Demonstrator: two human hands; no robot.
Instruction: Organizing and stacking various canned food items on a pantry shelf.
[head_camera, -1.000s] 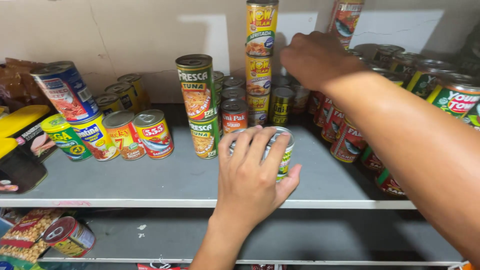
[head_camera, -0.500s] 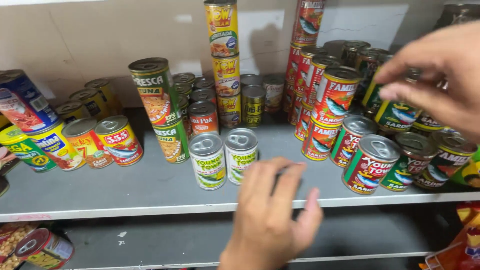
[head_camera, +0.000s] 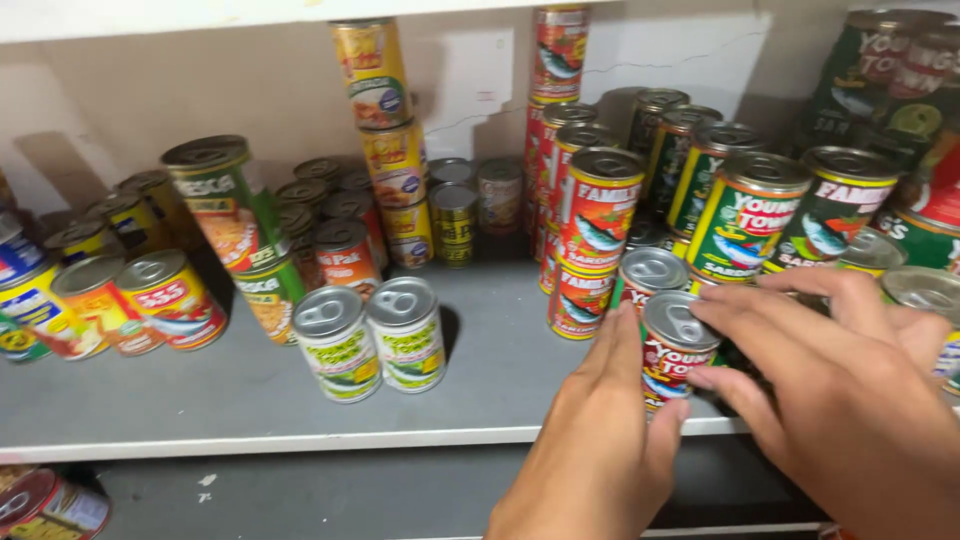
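We see a grey shelf (head_camera: 200, 410) running across the frame, loaded with tins. At the lower right our two hands meet around one red can (head_camera: 672, 350) that stands upright at the shelf's front edge.

The right hand (head_camera: 850, 400) comes in from the lower right, fingers spread and curled over the can's right side, fingertips touching its label. The left hand (head_camera: 600, 450) rises from the bottom centre, its fingers pressed against the can's left side. Both hands lie against the can, neither closed into a fist; whether they grip it firmly we cannot tell.

Behind the can, at centre right, stands a block of red cans (head_camera: 598, 215), stacked two high, and further right a group of green cans (head_camera: 745, 215). A yellow stack (head_camera: 385, 130) leans in the upper centre. At the upper left a tall green stack (head_camera: 235, 225) tilts to the right. Left of centre a pair of small green-and-white cans (head_camera: 370, 340) stands side by side, touching, well apart from the hands. At the far left several red and yellow cans (head_camera: 170, 300) lean over.
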